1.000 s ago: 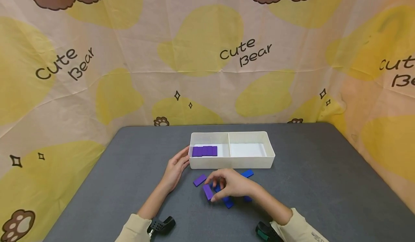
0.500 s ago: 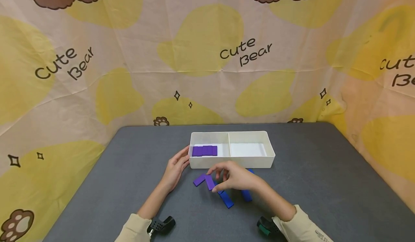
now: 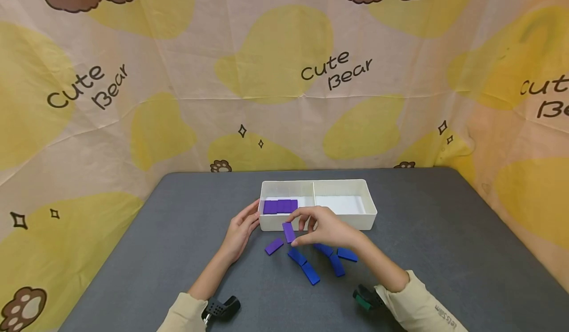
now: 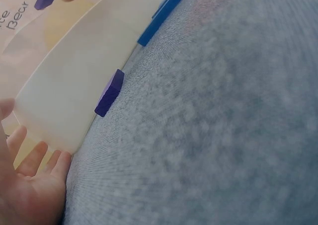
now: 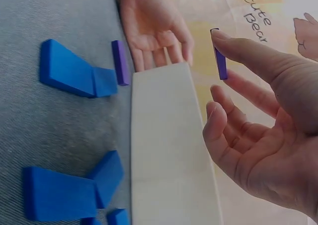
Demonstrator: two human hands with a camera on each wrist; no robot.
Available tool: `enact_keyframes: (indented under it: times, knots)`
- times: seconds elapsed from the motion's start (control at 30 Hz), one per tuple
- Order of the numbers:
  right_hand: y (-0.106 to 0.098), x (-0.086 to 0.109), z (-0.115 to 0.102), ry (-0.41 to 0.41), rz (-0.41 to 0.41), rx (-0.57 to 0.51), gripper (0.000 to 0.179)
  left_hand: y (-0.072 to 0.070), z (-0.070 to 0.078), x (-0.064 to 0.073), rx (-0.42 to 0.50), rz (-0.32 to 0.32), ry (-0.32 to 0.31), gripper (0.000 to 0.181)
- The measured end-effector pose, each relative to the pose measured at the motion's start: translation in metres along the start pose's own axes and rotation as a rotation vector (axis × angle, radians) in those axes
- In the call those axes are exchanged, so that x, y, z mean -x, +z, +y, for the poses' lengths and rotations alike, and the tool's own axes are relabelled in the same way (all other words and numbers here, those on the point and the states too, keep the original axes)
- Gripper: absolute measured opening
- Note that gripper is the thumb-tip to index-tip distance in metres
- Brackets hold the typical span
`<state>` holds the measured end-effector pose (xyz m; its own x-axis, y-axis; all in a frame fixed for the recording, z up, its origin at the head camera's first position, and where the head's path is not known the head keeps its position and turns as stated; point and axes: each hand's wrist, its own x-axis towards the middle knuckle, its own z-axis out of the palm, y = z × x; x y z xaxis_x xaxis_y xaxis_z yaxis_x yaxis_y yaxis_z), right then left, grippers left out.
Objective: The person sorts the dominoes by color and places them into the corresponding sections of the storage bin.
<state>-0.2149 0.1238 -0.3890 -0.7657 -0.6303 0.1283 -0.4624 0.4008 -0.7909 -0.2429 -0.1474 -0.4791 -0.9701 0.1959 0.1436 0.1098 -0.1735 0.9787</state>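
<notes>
My right hand (image 3: 326, 229) pinches a purple domino block (image 3: 289, 232) by its ends, thumb against one end and a fingertip against the other. The block is lifted just in front of the white two-compartment box (image 3: 351, 222). In the right wrist view, the held block (image 5: 220, 58) appears edge-on, above the level of the box rim. My left hand (image 3: 240, 233) rests against the box's left end with its fingers extended. Several purple blocks (image 3: 280, 206) lie side by side in the left compartment. Another purple block (image 3: 273, 246) lies on the table before the box.
Several blue blocks (image 3: 310, 273) lie on the grey table (image 3: 422, 233) in front of the box, some below my right forearm. In the right wrist view, some blue blocks (image 5: 67, 68) touch end to end. A patterned cloth (image 3: 275, 124) hangs behind the table.
My right hand has raised the purple block and carried it forward from among the loose blocks toward the box. More blue blocks now show beneath it. My left hand has stayed at the box end.
</notes>
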Motion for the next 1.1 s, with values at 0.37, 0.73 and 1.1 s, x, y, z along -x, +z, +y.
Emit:
enact_keyframes:
  times: [0.37, 0.73, 1.1]
  knots:
    - [-0.016, -0.009, -0.007, 0.023, 0.075, 0.032, 0.042, -0.001, 0.0, -0.001, 0.002, 0.001, 0.0, 0.052]
    - [-0.027, -0.016, 0.003, 0.052, 0.143, 0.069, 0.045, 0.0, 0.0, -0.001, -0.002, 0.001, -0.006, 0.052]
    - [-0.037, -0.022, 0.019, 0.057, 0.212, 0.094, 0.044, -0.001, -0.002, -0.001, 0.008, 0.002, -0.003, 0.052]
